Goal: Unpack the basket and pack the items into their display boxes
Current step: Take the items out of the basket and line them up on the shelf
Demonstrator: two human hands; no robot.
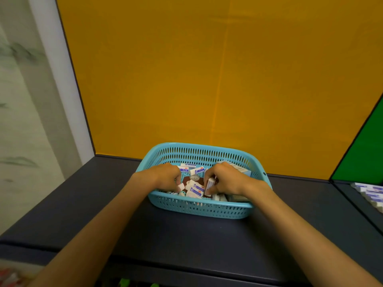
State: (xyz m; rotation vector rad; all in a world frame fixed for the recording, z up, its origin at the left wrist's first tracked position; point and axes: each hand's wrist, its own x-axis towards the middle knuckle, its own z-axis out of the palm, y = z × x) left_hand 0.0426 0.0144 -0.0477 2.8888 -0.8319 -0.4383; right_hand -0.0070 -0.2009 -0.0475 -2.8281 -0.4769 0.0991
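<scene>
A light blue perforated basket stands on the dark counter against the yellow wall. Inside lie several small white erasers in blue-and-white sleeves, and a pale box rests at its back right. Both my hands are down in the basket. My left hand pinches a small white eraser at its fingertips. My right hand is closed around erasers held upright. The basket floor is partly hidden by my hands.
The dark counter stretches in front of the basket. A flat display box with blue-and-white packs lies at the far right edge. A yellow panel rises behind, a green panel at the right.
</scene>
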